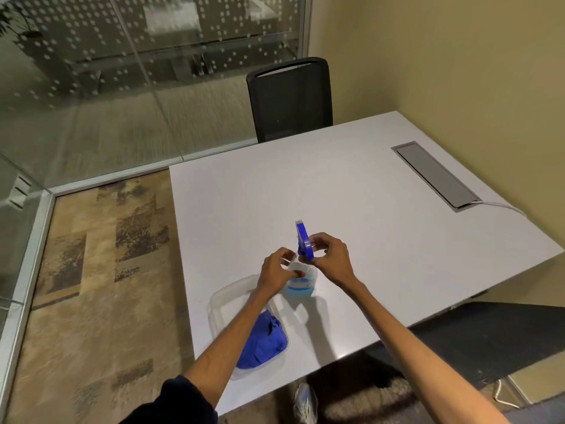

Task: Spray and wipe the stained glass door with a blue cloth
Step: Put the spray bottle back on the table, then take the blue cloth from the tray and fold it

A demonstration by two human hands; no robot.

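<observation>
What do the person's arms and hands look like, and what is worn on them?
Both hands, left and right, are bare: no gloves, and no rings or watch can be seen. The left arm has a dark sleeve pushed up near the elbow. The right forearm is uncovered as far as the picture shows.

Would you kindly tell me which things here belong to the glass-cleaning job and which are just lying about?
Job: spray bottle, blue cloth, glass door, left hand, right hand.
About: tub, chair, table, cable.
</observation>
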